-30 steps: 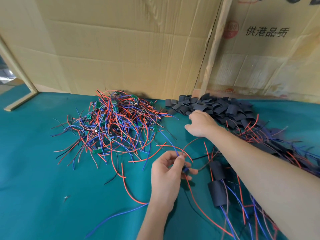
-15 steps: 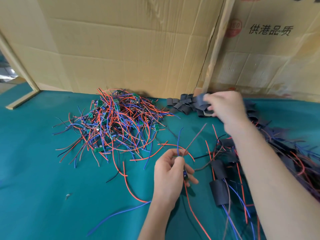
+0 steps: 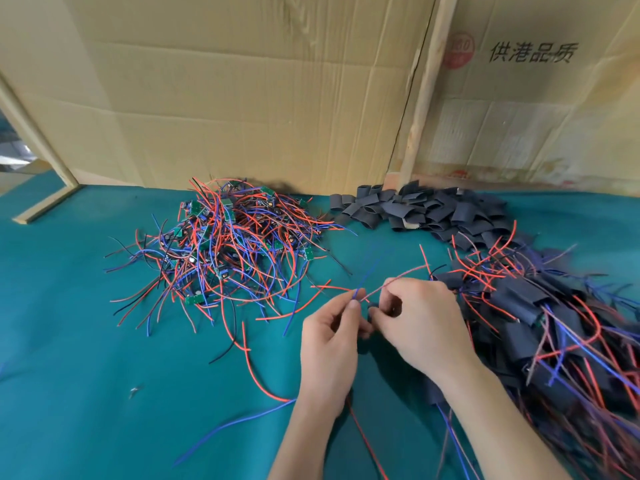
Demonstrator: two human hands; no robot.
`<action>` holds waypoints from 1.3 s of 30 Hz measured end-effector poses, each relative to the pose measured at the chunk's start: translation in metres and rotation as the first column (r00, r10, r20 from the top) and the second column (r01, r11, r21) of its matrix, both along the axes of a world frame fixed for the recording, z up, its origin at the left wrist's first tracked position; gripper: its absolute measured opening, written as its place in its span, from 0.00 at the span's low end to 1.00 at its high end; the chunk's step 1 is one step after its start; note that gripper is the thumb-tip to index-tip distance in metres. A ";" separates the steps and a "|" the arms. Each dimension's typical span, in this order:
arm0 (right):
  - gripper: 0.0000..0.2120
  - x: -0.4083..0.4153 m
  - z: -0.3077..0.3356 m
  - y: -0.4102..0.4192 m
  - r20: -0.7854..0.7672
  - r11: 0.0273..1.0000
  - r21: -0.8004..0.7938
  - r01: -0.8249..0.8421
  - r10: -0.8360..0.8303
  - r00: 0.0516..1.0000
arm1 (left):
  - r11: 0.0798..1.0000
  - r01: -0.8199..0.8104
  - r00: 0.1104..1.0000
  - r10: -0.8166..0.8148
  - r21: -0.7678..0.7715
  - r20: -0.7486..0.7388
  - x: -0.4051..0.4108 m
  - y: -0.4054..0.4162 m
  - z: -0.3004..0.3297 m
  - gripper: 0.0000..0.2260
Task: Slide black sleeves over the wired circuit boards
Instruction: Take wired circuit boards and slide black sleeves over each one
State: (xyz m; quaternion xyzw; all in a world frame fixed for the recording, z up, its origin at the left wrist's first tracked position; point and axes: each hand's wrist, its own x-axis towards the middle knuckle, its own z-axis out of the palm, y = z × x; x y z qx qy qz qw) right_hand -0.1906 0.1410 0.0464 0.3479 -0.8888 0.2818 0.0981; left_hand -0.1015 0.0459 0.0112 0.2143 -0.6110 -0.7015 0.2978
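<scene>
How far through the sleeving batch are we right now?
Done: a heap of sleeved boards lies at the right. In hand: the left hand pinches one board's red and blue wires while the right hand holds something dark against them, likely a sleeve. Left: a big tangle of bare wired boards at the rear left, and a pile of loose black sleeves behind.

The left hand [image 3: 329, 344] and right hand [image 3: 420, 327] meet in front of the sleeve heap [image 3: 436, 211]; whatever they pinch between them is covered by fingers and blurred, so board or sleeve cannot be told. Right of the hands, the sleeved pile [image 3: 554, 334] runs off the picture's edge, its boards hidden.
</scene>
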 end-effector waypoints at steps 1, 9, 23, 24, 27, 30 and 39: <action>0.12 0.000 -0.002 0.002 0.033 0.999 -0.033 -0.036 0.038 0.999 | 0.999 0.001 1.000 0.000 -0.033 0.007 0.000 0.000 -0.001 0.10; 0.07 -0.002 0.001 0.002 0.427 0.883 -0.463 0.079 0.144 0.892 | 0.994 -0.103 0.995 0.104 0.039 -0.013 -0.003 0.000 -0.003 0.09; 0.07 0.012 0.013 0.002 0.486 0.931 -0.353 -0.088 0.263 0.834 | 0.996 -0.090 0.996 0.090 -0.025 -0.010 0.000 -0.001 -0.004 0.12; 0.07 0.011 0.013 0.002 0.504 0.931 -0.356 -0.081 0.264 0.822 | 0.996 -0.086 0.996 0.086 -0.024 -0.009 0.000 -0.001 -0.005 0.11; 0.08 0.011 0.015 0.004 0.484 0.937 -0.339 -0.089 0.254 0.837 | 0.995 -0.088 0.996 0.089 -0.039 0.013 -0.001 -0.002 -0.007 0.10; 0.08 0.015 0.015 0.001 0.397 0.947 -0.311 -0.085 0.211 0.893 | 0.992 -0.109 0.993 0.111 -0.067 0.035 -0.001 -0.002 -0.009 0.11; 0.13 -0.001 0.014 0.007 0.568 0.776 -0.601 0.189 0.249 0.785 | 0.978 -0.126 0.991 0.133 0.164 -0.029 -0.002 -0.002 -0.008 0.08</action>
